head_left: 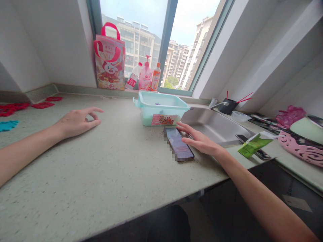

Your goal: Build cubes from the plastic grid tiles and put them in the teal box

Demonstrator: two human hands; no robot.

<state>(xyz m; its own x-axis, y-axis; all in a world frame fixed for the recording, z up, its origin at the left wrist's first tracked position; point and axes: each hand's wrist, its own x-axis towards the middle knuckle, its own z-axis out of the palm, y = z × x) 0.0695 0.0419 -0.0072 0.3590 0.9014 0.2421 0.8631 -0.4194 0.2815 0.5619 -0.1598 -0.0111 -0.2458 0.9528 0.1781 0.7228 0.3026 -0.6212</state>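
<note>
My left hand (77, 122) rests on the speckled countertop (106, 174), its fingers apart and nothing in them. Over at the sink side, my right hand (199, 137) lies beside a smartphone (180, 145) with its fingers stretched out. Its fingertips are at the phone's right edge; whether they touch it I cannot tell. The phone lies flat with its screen lit. Just behind the phone stands a light teal plastic tub (148, 117) with a picture label on its front. Small dark blue items show through or inside the tub, too unclear to name.
A steel sink (209, 124) with a faucet (219, 105) is at the right. Red pieces (13, 108) and a blue piece (8, 125) lie far left. A gift bag (110, 64) and a pink pump bottle (145, 75) stand by the window. A green packet (254, 145) sits near the sink.
</note>
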